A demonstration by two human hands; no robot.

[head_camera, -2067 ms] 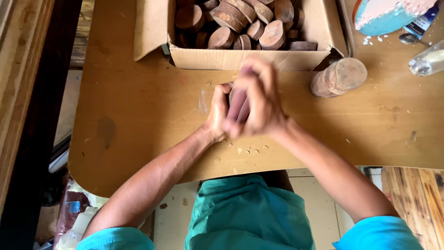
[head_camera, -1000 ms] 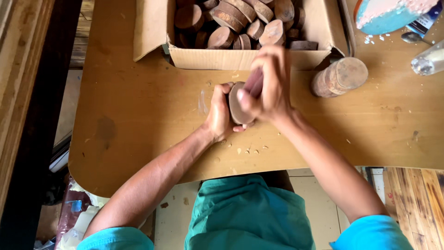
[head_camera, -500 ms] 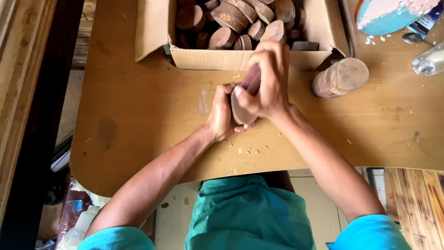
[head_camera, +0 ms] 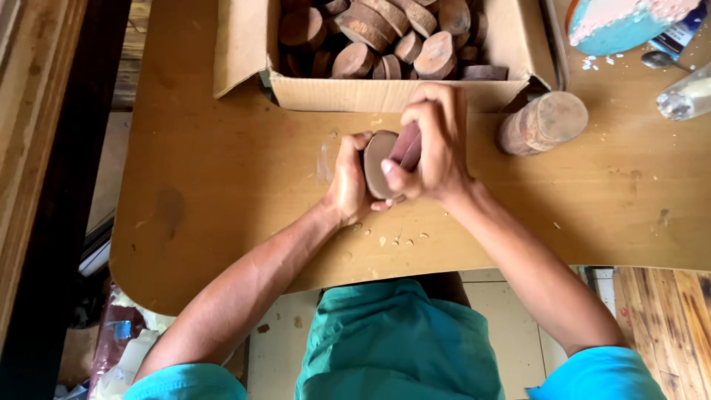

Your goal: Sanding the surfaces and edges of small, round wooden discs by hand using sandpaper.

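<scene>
My left hand (head_camera: 346, 180) grips a round wooden slice (head_camera: 376, 161) upright on its edge over the tan table (head_camera: 222, 185). My right hand (head_camera: 433, 144) is closed around a reddish-brown folded sheet, likely sandpaper (head_camera: 406, 144), pressed against the slice's face. Both hands meet just in front of the cardboard box (head_camera: 333, 92). Small wood crumbs (head_camera: 392, 238) lie on the table below the hands.
The open cardboard box holds several wooden slices (head_camera: 433, 53). A stack of slices (head_camera: 544, 122) lies on its side to the right. At the far right sit a blue round dish (head_camera: 615, 26), a spoon (head_camera: 659, 59) and a clear bottle (head_camera: 685, 96). The table's front edge is near my body.
My right hand has slid up and down across the slice with the reddish sheet and now sits slightly lower. The left hand has kept its hold on the slice.
</scene>
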